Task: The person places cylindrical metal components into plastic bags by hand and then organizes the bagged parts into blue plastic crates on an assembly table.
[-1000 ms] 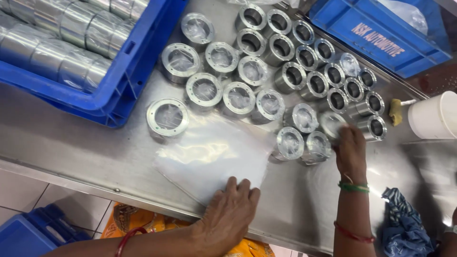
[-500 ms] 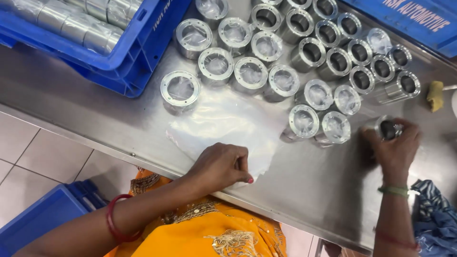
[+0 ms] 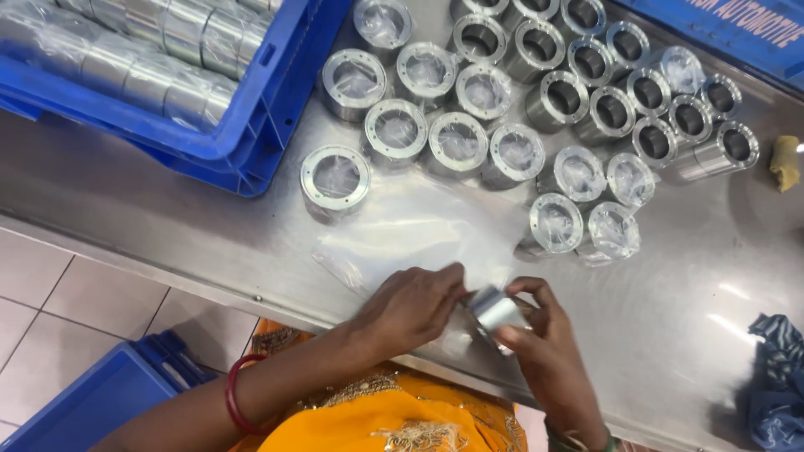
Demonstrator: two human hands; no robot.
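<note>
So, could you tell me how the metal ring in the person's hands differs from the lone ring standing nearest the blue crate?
The held ring is off the table, tilted on its side between the left hand and right hand; the lone ring stands upright on the table, untouched. The lone ring shows clear film over its opening; the held ring's opening faces away. Both are shiny metal cylinders.

Your bare hands and orange clothing

Your left hand (image 3: 410,305) has a red bangle (image 3: 232,403) at its wrist; your orange garment (image 3: 377,418) carries gold embroidery, and your right hand (image 3: 544,351) shows a green band.
</note>
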